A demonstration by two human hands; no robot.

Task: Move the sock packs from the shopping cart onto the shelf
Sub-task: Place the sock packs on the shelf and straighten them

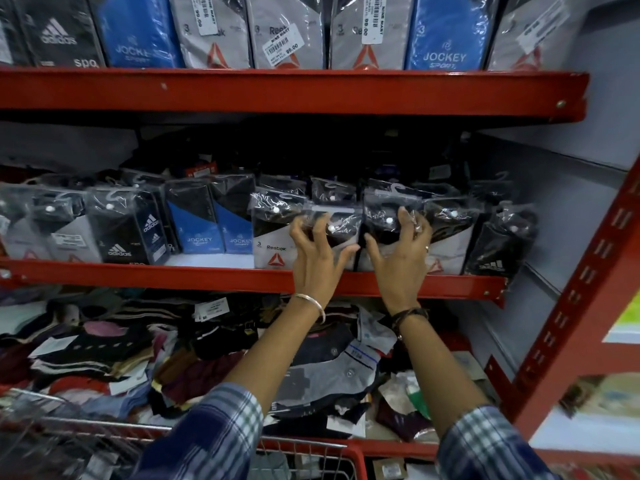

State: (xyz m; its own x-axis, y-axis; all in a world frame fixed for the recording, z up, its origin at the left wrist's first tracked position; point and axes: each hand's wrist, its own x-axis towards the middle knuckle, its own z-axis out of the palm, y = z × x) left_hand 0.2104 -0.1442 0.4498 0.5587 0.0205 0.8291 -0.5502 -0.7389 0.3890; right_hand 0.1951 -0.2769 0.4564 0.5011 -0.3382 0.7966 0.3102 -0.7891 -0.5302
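Fingers (304,233) of the left hand (317,258) are spread and curled over the top of a grey-and-black Reebok sock pack (337,233). The right hand (398,254) has its fingers splayed the same way against the black pack (384,220) just beside it. Both packs stand upright on the middle shelf (207,275), so from the head view this looks like the settling step: packs already set down, being nudged into line with the front row. Neither hand seems to carry anything.

Next, I'd judge, the hands must let go and come back down to the red wire shopping cart (311,448) for another pack; its contents are too blurred to count.

Front row of the middle shelf: roughly a dozen packs, two of them blue Jockey. On the upper shelf (294,91), seven stand in view.
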